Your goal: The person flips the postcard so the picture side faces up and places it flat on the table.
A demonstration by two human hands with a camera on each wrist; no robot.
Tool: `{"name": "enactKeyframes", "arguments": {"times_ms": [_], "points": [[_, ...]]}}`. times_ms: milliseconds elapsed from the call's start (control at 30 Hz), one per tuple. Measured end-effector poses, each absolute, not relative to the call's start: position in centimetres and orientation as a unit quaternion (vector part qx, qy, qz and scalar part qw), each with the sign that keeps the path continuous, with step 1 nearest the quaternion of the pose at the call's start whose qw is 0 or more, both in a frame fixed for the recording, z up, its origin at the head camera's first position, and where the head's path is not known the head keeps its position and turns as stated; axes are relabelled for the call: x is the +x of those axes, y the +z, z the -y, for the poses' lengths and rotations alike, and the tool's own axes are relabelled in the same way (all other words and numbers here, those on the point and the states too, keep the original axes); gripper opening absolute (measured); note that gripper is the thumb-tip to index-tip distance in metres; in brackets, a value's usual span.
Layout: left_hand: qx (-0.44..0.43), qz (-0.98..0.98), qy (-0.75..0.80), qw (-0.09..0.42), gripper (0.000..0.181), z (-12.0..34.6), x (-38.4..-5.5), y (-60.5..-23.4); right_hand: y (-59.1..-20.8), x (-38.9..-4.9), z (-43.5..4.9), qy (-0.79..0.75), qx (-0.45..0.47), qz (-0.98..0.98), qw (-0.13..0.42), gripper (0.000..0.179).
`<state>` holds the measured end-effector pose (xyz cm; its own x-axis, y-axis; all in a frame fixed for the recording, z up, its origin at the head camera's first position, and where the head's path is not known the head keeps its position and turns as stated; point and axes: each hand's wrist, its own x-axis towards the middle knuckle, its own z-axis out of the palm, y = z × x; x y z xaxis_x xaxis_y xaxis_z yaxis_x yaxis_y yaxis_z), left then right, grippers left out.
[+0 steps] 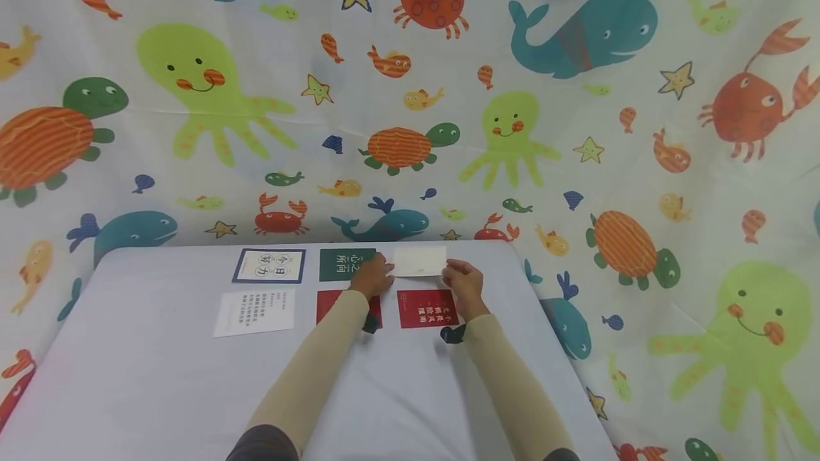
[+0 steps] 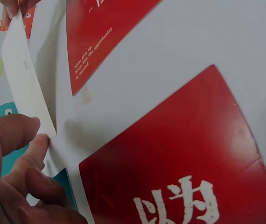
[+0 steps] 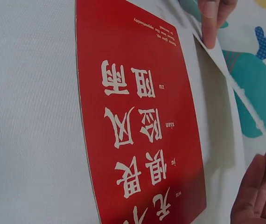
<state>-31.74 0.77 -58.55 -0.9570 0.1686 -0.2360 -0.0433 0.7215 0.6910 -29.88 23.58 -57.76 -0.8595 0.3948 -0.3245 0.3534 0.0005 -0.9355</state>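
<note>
Both hands hold a cream-white card (image 1: 419,262) by its ends at the back of the table. My left hand (image 1: 371,276) pinches the left end between thumb and forefinger, as the left wrist view shows. At the other end, the fingers of my right hand (image 1: 464,287) grip the edge. In the right wrist view the card is tilted, with a shadow beneath it. Just in front lies a red card (image 1: 428,309) with white characters. Another red card (image 1: 328,301) is partly covered by the left arm, and a green card (image 1: 336,265) lies left of the left hand.
Farther left on the white-covered table (image 1: 160,375) lie a blue-bordered card (image 1: 269,266) and, in front of it, a white card with dark writing (image 1: 256,313). A curtain (image 1: 410,105) printed with sea animals hangs behind the table.
</note>
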Motion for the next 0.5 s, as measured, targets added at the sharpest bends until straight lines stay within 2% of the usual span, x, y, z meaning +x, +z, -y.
{"name": "enactKeyframes", "arguments": {"times_ms": [233, 500], "points": [[0.037, -0.920, 0.368, 0.131, 0.060, -1.03, -31.71, -58.76, -57.85, -29.90, -23.65, 0.653, -0.249, 0.715, 0.000, 0.030], [0.025, -0.901, 0.408, 0.146, 0.050, -0.63, -32.10, -58.42, -58.09, -29.90, -23.97, 0.650, -0.252, 0.717, -0.010, 0.027]]}}
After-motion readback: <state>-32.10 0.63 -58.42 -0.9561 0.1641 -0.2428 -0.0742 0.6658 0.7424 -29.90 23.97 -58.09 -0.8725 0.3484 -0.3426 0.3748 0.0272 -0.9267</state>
